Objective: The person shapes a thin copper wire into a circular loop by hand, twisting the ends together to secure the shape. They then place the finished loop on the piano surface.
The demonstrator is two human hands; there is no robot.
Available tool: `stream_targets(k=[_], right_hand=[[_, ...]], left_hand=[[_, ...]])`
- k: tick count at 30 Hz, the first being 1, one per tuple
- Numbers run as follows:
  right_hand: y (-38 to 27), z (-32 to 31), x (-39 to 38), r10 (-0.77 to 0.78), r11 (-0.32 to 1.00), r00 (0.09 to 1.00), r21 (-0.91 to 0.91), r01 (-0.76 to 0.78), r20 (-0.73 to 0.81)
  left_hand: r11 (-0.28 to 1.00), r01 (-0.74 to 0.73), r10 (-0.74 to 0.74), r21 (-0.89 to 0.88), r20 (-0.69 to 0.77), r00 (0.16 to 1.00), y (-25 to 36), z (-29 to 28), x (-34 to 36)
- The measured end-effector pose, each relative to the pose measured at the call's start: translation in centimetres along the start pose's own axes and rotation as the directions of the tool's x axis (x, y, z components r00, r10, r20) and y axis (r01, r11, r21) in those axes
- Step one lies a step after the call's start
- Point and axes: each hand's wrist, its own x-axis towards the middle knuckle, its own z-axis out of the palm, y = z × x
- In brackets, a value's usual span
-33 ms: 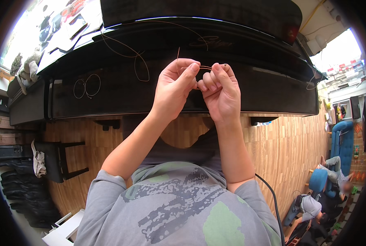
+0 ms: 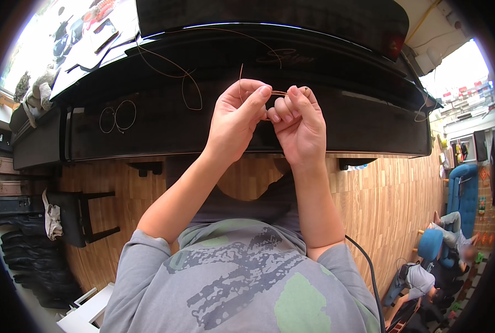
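Over the closed black piano (image 2: 364, 125), a thin copper-coloured guitar string (image 2: 279, 92) is stretched between my two hands. My left hand (image 2: 231, 122) pinches it between thumb and curled fingers, and one end sticks up beyond that hand. With thumb and forefinger, my right hand (image 2: 303, 127) grips the other side; a small dark end shows by its forefinger. Between the hands the string seems doubled, with short parallel lengths. My fingertips are close together, and part of the string is hidden inside both hands.
Another loose string (image 2: 183, 77) loops across the piano top, left of my hands. Farther left lie two thin wire rings (image 2: 115, 114). A stuffed toy (image 2: 39, 91) sits at the far left. A black bench (image 2: 70, 216) stands below; a blue sofa (image 2: 462, 194) and people are at right.
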Motion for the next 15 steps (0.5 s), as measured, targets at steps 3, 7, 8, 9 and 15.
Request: stream_targets(k=[3,7,8,9,15], right_hand=[[-0.1,-0.4,0.1,0.034,0.998,0.999,0.051,-0.036,0.042],[-0.4,0.1,0.0,0.025,0.999,1.0,-0.029,-0.025,-0.015],[-0.5,0.2,0.0,0.015,0.999,0.999,-0.046,-0.016,-0.03],[-0.6,0.0,0.0,0.012,1.0,1.0,-0.023,-0.012,-0.027],[-0.3,-0.5,0.3,0.068,0.998,0.998,-0.001,-0.068,0.012]], left_hand=[[1.0,-0.002,0.0,0.025,0.067,0.998,-0.2,-0.3,0.2],[0.994,0.104,-0.099,-0.04,0.105,0.99,0.1,-1.7,0.6],[0.988,0.138,-0.131,-0.062,0.11,0.985,0.4,-2.0,0.7],[0.974,0.204,-0.185,-0.094,0.18,0.966,0.8,-2.4,0.9],[0.948,0.312,-0.312,0.056,0.343,0.886,2.1,-4.4,1.0]])
